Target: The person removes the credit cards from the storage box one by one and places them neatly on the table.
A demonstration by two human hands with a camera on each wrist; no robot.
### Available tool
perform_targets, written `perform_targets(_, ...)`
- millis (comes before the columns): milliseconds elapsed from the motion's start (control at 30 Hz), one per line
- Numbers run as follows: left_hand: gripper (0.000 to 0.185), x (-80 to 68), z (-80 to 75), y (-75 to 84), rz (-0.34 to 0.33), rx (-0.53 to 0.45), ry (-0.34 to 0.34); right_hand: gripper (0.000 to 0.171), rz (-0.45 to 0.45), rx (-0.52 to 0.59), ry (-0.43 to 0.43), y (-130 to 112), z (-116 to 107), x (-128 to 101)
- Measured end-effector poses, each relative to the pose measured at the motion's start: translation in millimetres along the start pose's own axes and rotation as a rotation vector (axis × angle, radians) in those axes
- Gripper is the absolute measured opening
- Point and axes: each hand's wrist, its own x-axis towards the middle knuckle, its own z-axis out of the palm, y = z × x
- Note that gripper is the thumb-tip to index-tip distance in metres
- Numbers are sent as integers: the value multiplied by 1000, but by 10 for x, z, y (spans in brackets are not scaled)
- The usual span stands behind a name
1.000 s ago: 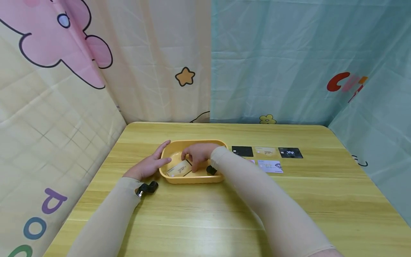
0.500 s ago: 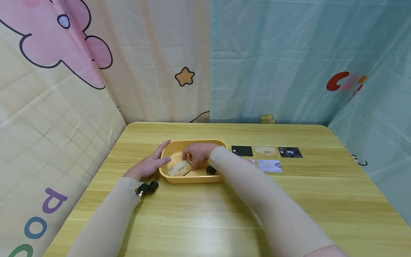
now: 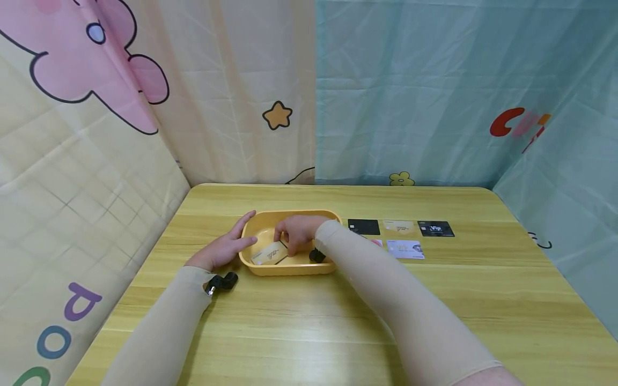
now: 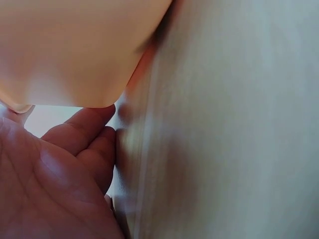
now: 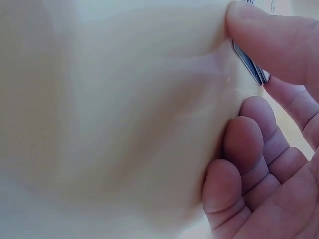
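A yellow rectangular plastic basin sits on the table, a little left of its middle. At its left end my left hand rests with spread, fairly straight fingers, the thumb reaching over the rim. Those fingertips meet the outside wall in the left wrist view. My right hand reaches down inside the basin, where a gold card lies on top of a stack. In the right wrist view, thumb and index finger pinch the stack of cards at its edges; the other fingers are curled against the basin floor.
Right of the basin lie a black card, a gold card and a black Vip card. A white VIP card lies in front, beside a card partly hidden by my right sleeve. Curtains stand behind the wooden table.
The right hand has shifted very slightly at the cards. Left hand, basin and the cards on the table stay where they were.
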Motion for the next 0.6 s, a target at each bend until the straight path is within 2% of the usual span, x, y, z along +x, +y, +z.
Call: perform_targets(600,77,13,-5,-16,11,-13,1,47,11,13,-10,-10,-12,-15)
